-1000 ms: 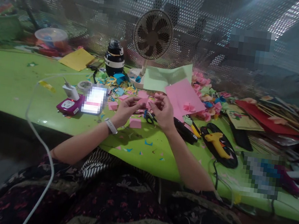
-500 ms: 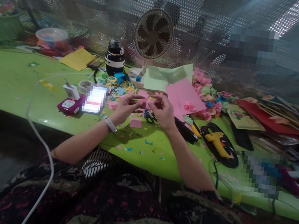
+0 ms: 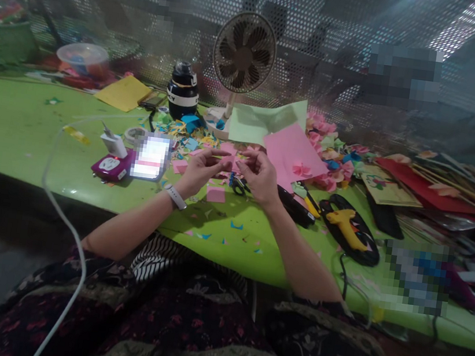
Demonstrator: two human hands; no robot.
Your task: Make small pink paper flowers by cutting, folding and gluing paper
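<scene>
Between my two hands a small piece of pink paper [image 3: 231,163] is held above the table. My left hand [image 3: 202,169] pinches its left side with thumb and fingers, and my right hand [image 3: 259,175] pinches its right side. Fingers cover much of the piece, so its exact shape is hard to make out. Below my hands lie a pink paper square [image 3: 216,194] and a pair of scissors with dark handles [image 3: 238,186], partly hidden by my right hand. A large pink sheet [image 3: 295,153] and a pale green sheet [image 3: 266,124] lie just beyond.
Paper scraps [image 3: 184,131] litter the green table [image 3: 20,132]. A lit phone [image 3: 151,158], a purple power socket [image 3: 111,167] and a dark bottle [image 3: 182,94] stand left. Behind is a fan [image 3: 244,53]; pink paper flowers [image 3: 319,127] and a yellow glue gun [image 3: 349,228] lie right.
Almost nothing differs. Both hands stay in the same place with the pink paper, and the fingers of my right hand have shifted very slightly.
</scene>
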